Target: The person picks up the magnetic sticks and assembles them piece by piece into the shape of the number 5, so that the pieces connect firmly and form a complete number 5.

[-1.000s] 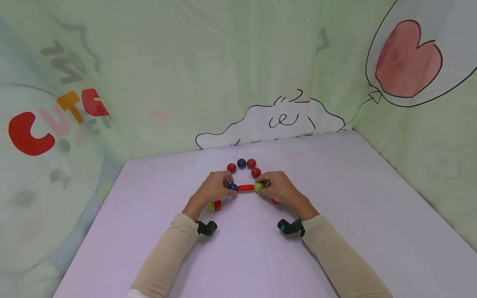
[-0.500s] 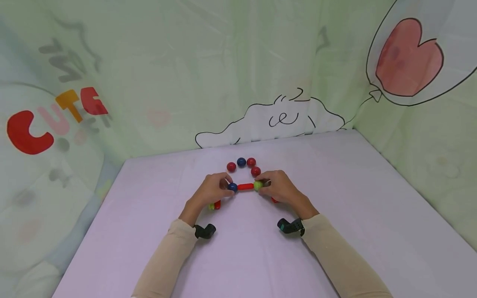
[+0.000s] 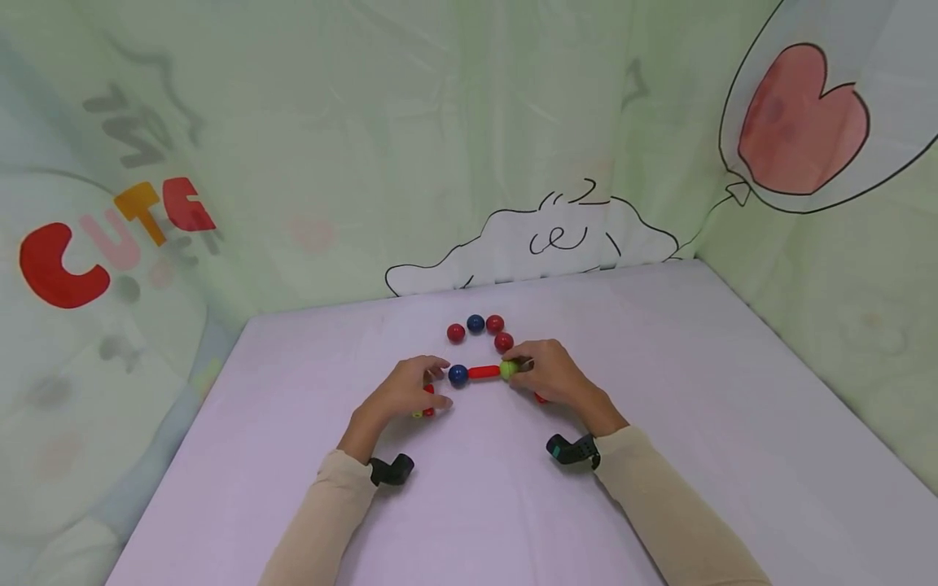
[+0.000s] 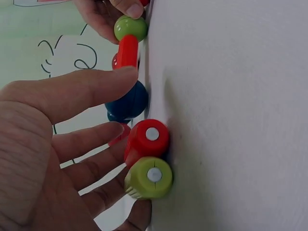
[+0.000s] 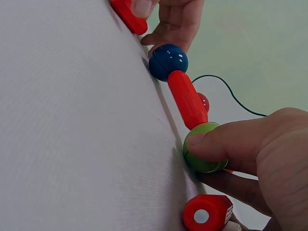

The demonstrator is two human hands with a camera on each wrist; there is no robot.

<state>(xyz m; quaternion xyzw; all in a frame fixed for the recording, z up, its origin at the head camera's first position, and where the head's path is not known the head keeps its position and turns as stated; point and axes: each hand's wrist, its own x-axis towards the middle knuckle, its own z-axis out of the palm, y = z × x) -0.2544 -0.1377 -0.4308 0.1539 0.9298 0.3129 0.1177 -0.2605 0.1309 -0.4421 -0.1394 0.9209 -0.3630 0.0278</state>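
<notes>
A red rod (image 3: 484,372) joins a blue ball (image 3: 458,374) on its left to a green ball (image 3: 508,370) on its right. My right hand (image 3: 548,372) pinches the green ball between thumb and fingers, as the right wrist view shows. Just left of the blue ball, my left hand (image 3: 410,387) has its fingers and thumb spread, holding nothing. In the left wrist view, a red rod (image 4: 152,134) and a green rod (image 4: 154,174) lie side by side by its fingers, their pale round ends facing the camera.
Beyond the hands lie a loose blue ball (image 3: 475,323) and several red balls (image 3: 456,333) in an arc. Another red rod (image 5: 203,214) sits under my right hand, partly hidden. A printed cloth wall (image 3: 330,163) rises behind the table (image 3: 293,350).
My left hand has let go of the blue ball and drawn back to the left, its fingers opening. The right hand keeps its pinch on the green ball.
</notes>
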